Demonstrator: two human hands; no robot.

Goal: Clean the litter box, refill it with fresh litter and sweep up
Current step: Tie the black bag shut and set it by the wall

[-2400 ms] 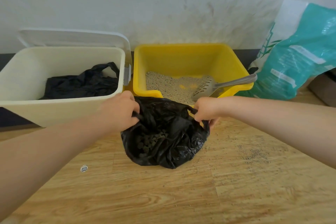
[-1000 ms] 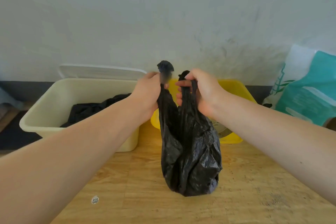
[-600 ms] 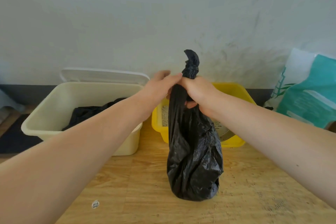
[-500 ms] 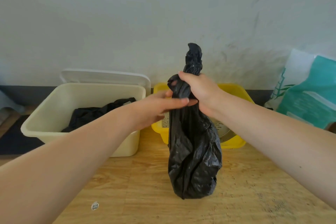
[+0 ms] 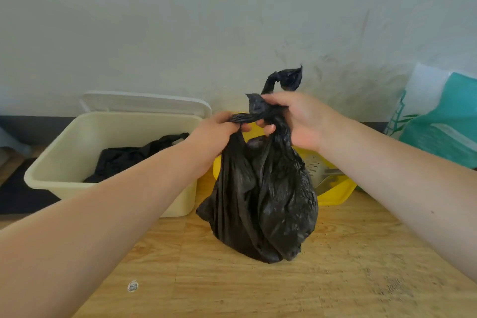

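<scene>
Crumpled black bag point(image 5: 263, 196) bulging on floor, twisted neck gripped by left hand point(image 5: 214, 134) and right hand point(image 5: 296, 119)

Two hands point(image 5: 214, 134) point(image 5: 299, 119), two black bags point(image 5: 263, 201) point(image 5: 129, 160), two bins point(image 5: 64, 162) point(image 5: 335, 193)

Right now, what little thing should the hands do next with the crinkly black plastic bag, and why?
Probably pull the two twisted ends apart to snug the knot. The left hand pinches one strand of the black plastic bag, the right hand grips the neck, and a loose tail pokes up above it. The knot looks unfinished, and the open cream plastic bin waits beside it.
</scene>
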